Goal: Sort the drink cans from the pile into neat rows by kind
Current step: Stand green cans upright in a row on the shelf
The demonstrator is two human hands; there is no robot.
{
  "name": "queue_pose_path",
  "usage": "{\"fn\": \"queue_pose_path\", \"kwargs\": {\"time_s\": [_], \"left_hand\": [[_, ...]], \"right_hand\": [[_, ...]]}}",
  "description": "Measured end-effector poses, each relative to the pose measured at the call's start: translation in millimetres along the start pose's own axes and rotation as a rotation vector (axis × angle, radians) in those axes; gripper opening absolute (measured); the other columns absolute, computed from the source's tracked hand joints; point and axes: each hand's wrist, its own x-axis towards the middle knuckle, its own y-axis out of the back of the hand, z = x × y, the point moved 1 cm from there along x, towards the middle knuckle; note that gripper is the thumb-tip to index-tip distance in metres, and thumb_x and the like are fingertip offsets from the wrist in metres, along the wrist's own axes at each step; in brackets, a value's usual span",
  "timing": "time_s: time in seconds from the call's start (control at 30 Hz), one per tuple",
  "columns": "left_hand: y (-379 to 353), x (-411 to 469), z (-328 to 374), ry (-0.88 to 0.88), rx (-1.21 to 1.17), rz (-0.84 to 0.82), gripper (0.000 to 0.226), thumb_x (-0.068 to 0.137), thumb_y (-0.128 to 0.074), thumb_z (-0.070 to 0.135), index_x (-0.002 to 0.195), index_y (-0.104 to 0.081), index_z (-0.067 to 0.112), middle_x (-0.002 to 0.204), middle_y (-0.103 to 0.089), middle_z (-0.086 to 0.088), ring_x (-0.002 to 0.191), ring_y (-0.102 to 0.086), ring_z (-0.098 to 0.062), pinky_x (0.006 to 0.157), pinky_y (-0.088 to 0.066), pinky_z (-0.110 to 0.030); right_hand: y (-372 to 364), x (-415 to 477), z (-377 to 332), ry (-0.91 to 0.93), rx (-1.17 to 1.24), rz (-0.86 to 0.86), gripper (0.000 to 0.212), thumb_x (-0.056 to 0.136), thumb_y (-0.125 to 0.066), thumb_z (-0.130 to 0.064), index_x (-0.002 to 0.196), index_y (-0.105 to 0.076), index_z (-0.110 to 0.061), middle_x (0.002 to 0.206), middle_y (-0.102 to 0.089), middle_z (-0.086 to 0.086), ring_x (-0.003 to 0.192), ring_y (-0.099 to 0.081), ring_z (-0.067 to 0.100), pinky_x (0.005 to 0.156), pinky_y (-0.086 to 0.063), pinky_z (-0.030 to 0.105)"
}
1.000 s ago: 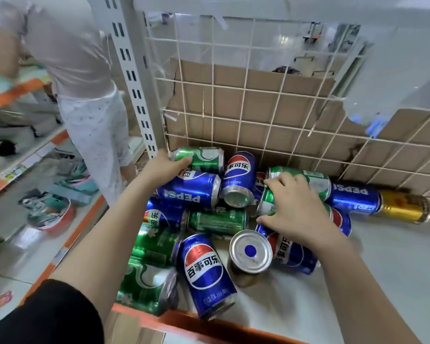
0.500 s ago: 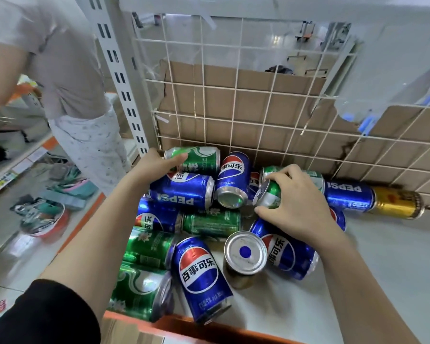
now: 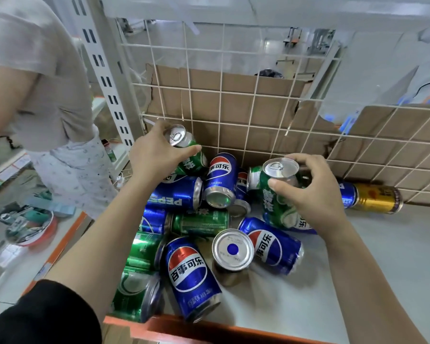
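- The left grip (image 3: 154, 157) is wrapped round a green can (image 3: 188, 150), raised at the back-left of the pile (image 3: 199, 219).
- The right grip (image 3: 318, 194) holds a second green can (image 3: 277, 194), tilted above the pile's right side.
- No rows show yet. Blue cans (image 3: 191, 274) and other green ones lie jumbled on the shelf (image 3: 382, 256), so nearly all the sorting seems left.

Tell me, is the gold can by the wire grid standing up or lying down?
Lying down: the gold can rests on its side on the shelf.
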Motion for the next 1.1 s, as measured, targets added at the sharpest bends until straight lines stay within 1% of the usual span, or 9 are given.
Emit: {"fn": "queue_pose_path", "kwargs": {"time_s": [0.1,0.27,0.37,0.43,0.5,0.63,0.77,0.93,1.1], "left_hand": [[4,-5,12,-0.043,-0.003,0.085,0.076,0.058,-0.069,0.072,0.115,-0.054,0.023,0.105,-0.067,0.002,0.101,-0.060,-0.022,0.079,-0.048,-0.035],[16,-18,30,-0.059,-0.209,0.175,0.073,0.060,-0.077,0.060,0.114,-0.050,0.019,0.104,-0.061,0.008,0.097,-0.058,-0.014,0.076,-0.041,-0.025],[23,-25,39,-0.048,-0.369,0.171,0.073,0.059,-0.081,0.055,0.114,-0.048,0.018,0.102,-0.057,0.009,0.096,-0.057,-0.011,0.082,-0.046,-0.025],[25,-30,46,-0.050,-0.458,0.139,0.068,0.059,-0.081,0.053,0.110,-0.050,0.019,0.097,-0.058,0.012,0.091,-0.057,-0.005,0.079,-0.047,-0.016],[25,-38,56,-0.059,-0.529,0.077,0.060,0.060,-0.080,0.054,0.104,-0.054,0.022,0.092,-0.059,0.018,0.086,-0.058,0.002,0.076,-0.047,-0.010],[15,-58,76,-0.069,-0.673,-0.085,0.046,0.056,-0.074,0.060,0.089,-0.063,0.030,0.088,-0.069,0.012,0.085,-0.066,-0.004,0.078,-0.055,-0.027],[6,-84,103,-0.103,-0.741,-0.210,0.040,0.062,-0.075,0.050,0.092,-0.068,0.024,0.085,-0.071,0.011,0.080,-0.067,-0.002,0.072,-0.053,-0.021],[-9,-132,153,-0.214,-0.739,-0.370,0.046,0.057,-0.078,0.051,0.092,-0.067,0.024,0.086,-0.072,0.009,0.081,-0.069,-0.007,0.077,-0.057,-0.032],[-39,-201,212,-0.321,-0.672,-0.434,0.034,0.061,-0.084,0.044,0.084,-0.063,0.031,0.085,-0.068,0.013,0.080,-0.063,0.002,0.074,-0.050,-0.018]], "right_hand": [[0,-1,3,-0.056,0.098,0.047,0.048,0.061,-0.080,-0.033,0.103,-0.059,-0.025,0.112,-0.056,-0.002,0.098,-0.054,0.007,0.085,-0.044,0.025],[2,-5,6,-0.121,0.261,0.102,0.041,0.066,-0.082,-0.021,0.101,-0.060,-0.020,0.103,-0.065,0.000,0.096,-0.062,0.015,0.079,-0.053,0.033],[5,-8,8,-0.162,0.339,0.153,0.042,0.060,-0.078,-0.032,0.098,-0.060,-0.028,0.105,-0.065,0.001,0.102,-0.061,0.022,0.085,-0.054,0.043],[10,-12,7,-0.166,0.342,0.199,0.043,0.056,-0.077,-0.038,0.095,-0.060,-0.032,0.106,-0.066,0.000,0.105,-0.059,0.023,0.088,-0.051,0.047],[15,-16,5,-0.160,0.368,0.230,0.040,0.057,-0.076,-0.037,0.094,-0.061,-0.032,0.103,-0.066,0.000,0.103,-0.061,0.022,0.086,-0.052,0.042],[26,-29,2,-0.139,0.412,0.269,0.043,0.060,-0.072,-0.034,0.101,-0.063,-0.021,0.102,-0.067,0.006,0.096,-0.064,0.019,0.077,-0.052,0.032],[44,-53,4,-0.117,0.398,0.325,0.052,0.059,-0.069,-0.038,0.105,-0.063,-0.013,0.100,-0.067,0.004,0.092,-0.063,0.014,0.081,-0.050,0.029],[91,-90,13,-0.098,0.466,0.362,0.061,0.058,-0.067,-0.038,0.110,-0.061,-0.006,0.095,-0.067,0.002,0.085,-0.062,0.009,0.076,-0.049,0.024],[163,-139,35,-0.086,0.437,0.392,0.055,0.060,-0.068,-0.034,0.108,-0.063,-0.009,0.089,-0.068,-0.004,0.083,-0.063,0.007,0.073,-0.048,0.021]]}}
